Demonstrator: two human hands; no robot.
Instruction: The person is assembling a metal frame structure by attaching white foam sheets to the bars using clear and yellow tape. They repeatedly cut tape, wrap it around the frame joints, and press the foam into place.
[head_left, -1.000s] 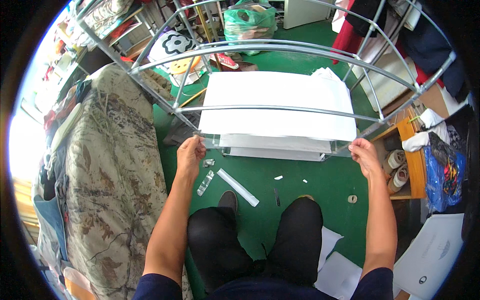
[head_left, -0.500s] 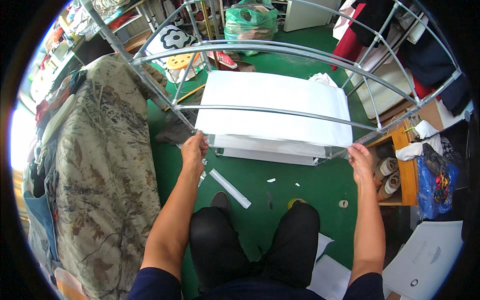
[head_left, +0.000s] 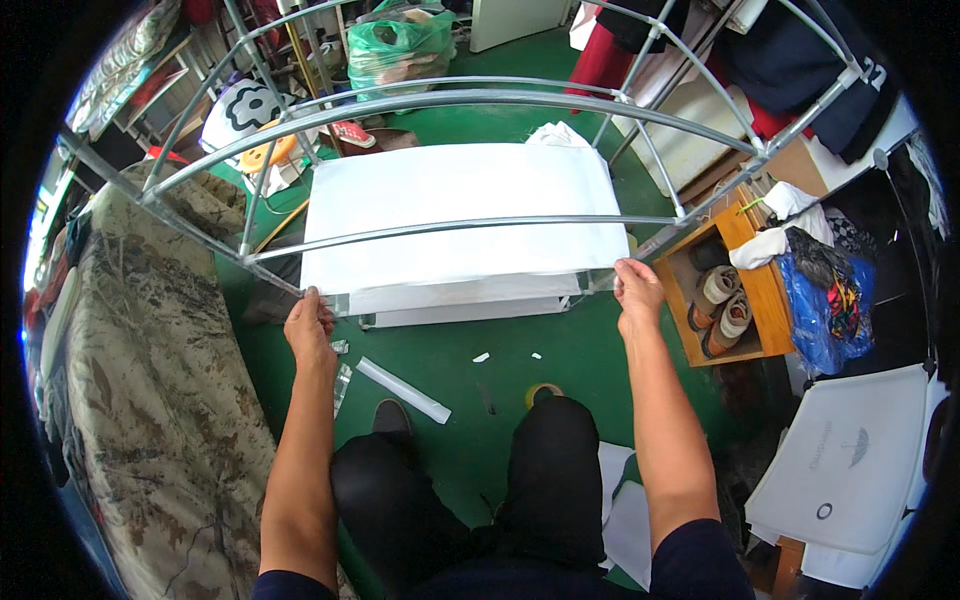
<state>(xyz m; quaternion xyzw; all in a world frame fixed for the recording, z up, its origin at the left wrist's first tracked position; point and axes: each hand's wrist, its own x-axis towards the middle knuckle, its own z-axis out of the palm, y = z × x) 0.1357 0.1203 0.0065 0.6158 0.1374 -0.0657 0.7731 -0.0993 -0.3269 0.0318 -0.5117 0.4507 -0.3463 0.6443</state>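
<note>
A wide white sheet [head_left: 470, 182] lies across the middle of a grey metal tube rack [head_left: 480, 226], passing under a front rail. My left hand [head_left: 312, 325] is closed in a pinch at the sheet's near left corner. At the near right corner, my right hand [head_left: 638, 292] pinches the sheet between thumb and fingers. The near edge runs fairly straight between both hands. Lower white layers [head_left: 470, 310] show beneath it, with shiny clear strips near their ends.
On the green floor lie a white strip [head_left: 403, 390], small white scraps and a yellow tape roll [head_left: 543, 393] by my right knee. A camouflage-covered piece of furniture [head_left: 160, 400] stands left. Right are a wooden cabinet with shoes [head_left: 720, 305] and a white panel [head_left: 850, 460].
The view has turned, so the rack and floor objects appear farther left. Both hands remain pinched at the sheet's near corners.
</note>
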